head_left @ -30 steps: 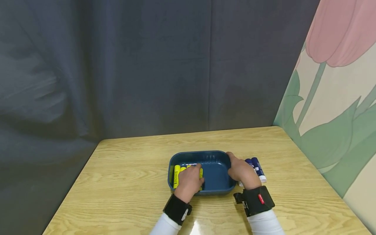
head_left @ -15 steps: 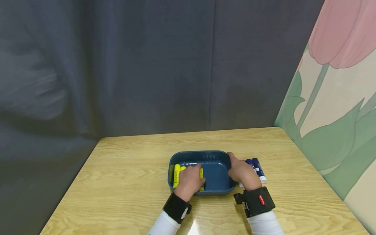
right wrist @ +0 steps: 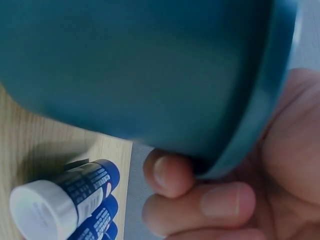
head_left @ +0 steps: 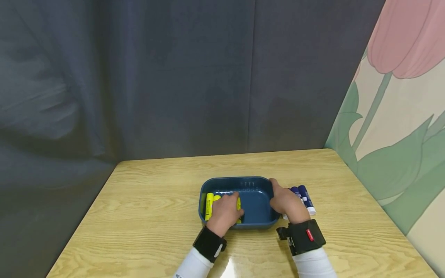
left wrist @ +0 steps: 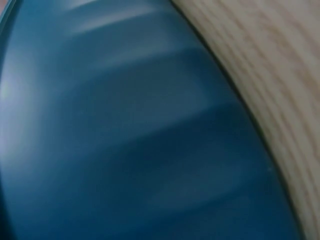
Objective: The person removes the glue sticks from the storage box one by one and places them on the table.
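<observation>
A dark blue rectangular plastic box (head_left: 257, 214) rests on the table, with yellow glue sticks (head_left: 209, 206) standing side by side at its left end. My left hand (head_left: 224, 214) reaches in over them from the front, and one yellow stick shows between its index finger and thumb. The hand hides the sticks beneath it. With my right hand (head_left: 286, 202) I grip the box's right rim; the right wrist view shows fingertips (right wrist: 220, 200) curled under the rim. Close beside that hand lie blue glue sticks (head_left: 306, 200) with white ends, partly covered by it.
The box's ribbed outer wall (left wrist: 140, 120) fills most of the left wrist view. Pale wood tabletop (head_left: 149, 216) surrounds the box. A dark curtain (head_left: 187, 77) hangs behind the table, and a wall with painted tulips (head_left: 393, 154) stands to the right.
My left hand has edged slightly rightward inside the box, along with the yellow glue stick at its thumb. The right hand keeps its hold on the rim.
</observation>
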The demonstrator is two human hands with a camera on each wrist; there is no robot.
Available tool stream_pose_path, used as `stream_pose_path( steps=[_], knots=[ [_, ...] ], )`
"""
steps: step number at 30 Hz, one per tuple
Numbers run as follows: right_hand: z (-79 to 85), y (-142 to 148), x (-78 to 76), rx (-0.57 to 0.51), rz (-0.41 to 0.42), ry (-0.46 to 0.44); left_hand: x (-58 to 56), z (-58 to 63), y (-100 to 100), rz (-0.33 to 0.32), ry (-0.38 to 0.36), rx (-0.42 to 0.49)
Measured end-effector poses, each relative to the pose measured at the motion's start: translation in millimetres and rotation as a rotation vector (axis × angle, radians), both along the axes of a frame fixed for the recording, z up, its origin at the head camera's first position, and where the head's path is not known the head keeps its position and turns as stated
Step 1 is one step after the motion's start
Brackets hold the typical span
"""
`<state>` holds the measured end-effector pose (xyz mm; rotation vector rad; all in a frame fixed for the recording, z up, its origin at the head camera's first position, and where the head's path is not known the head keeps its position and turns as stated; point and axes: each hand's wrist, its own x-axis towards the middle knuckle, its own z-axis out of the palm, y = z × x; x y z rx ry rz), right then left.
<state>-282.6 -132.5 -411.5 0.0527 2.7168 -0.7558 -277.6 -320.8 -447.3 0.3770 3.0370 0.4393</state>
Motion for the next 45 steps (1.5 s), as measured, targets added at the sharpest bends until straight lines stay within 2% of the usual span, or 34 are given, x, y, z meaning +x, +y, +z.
stream_pose_path(
  steps=[7,16,24,33,45],
  knots=[
    [0.1,0.2,-0.2,-0.004,0.004,0.005,0.2,1.6,0.8,0.002,0.008,-0.002],
    [-0.1,0.9,-1.1,-0.002,0.007,0.002,-1.2,0.9,1.5,0.023,-0.025,-0.006],
    [-2.1,0.7,-2.3,-0.011,0.003,0.002,-2.0,-2.9,-0.1,0.012,-0.002,-0.004],
    [-0.9,1.0,-2.6,-0.011,0.009,0.003,-1.5,-1.8,-0.9,-0.019,-0.012,0.018],
    [-0.8,1.5,-2.2,-0.02,0.014,-0.001,-2.9,-3.9,0.1,-0.004,-0.031,0.025]
  ],
)
